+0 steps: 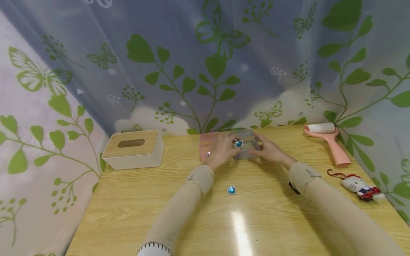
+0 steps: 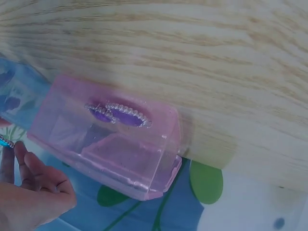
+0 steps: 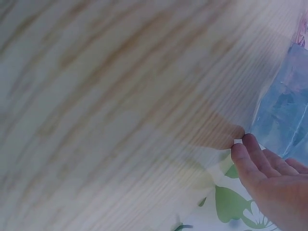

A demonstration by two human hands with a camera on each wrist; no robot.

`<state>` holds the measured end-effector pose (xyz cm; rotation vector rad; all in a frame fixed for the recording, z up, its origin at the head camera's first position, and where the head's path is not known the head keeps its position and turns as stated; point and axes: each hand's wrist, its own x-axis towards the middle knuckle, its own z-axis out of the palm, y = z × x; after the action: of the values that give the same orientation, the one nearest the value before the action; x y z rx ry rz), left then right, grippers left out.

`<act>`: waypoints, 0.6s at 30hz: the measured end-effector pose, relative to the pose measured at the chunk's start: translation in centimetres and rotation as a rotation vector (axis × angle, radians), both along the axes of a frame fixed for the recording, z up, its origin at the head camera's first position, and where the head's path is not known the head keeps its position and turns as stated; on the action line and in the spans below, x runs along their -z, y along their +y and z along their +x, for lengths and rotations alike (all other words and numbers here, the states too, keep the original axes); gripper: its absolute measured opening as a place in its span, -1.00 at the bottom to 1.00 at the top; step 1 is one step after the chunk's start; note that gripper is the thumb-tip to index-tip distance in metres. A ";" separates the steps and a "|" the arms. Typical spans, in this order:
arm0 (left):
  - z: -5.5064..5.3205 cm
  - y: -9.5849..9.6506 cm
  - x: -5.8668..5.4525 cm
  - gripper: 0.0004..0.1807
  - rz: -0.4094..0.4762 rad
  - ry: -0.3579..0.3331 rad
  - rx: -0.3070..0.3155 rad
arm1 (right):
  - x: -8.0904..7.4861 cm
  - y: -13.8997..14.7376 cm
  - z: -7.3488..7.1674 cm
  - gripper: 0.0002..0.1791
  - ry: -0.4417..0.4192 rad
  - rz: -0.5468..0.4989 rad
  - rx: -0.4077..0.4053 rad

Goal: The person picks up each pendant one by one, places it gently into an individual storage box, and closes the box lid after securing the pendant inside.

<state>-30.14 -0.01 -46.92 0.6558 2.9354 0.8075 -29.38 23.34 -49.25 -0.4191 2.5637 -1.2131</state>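
Blue heart gem pinched in L hand's fingertips, held at blue box; box apparently steadied by R hand, fingers straight, thumb apart. Pink box w/ purple gems set adj., presumably for sorting by colour. 2nd blue gem left on tabletop.

No text is legible, right cuff lettering included.

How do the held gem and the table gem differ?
Held gem is in the grip of the left hand; table gem lies on the table.
Held gem shows against the blue box in the head view; table gem sits nearer the wearer.
Held gem looks darker; table gem brighter.
Both: blue hearts, pale rims.
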 end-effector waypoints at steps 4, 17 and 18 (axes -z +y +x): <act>-0.3 0.2 0.4 -0.59 -0.021 -0.001 0.011 | 0.1 0.0 -0.1 0.02 0.004 -0.002 0.001; -1.9 0.6 0.8 -0.54 -0.041 -0.034 0.042 | 0.0 0.0 0.0 0.04 -0.018 -0.025 0.012; -2.0 0.7 0.8 -0.56 -0.047 -0.032 0.041 | 0.0 0.1 0.0 0.04 -0.022 -0.031 0.013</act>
<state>-32.10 0.68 -47.70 0.6911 2.8926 0.7352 -29.33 23.40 -49.29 -0.3938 2.5361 -1.2561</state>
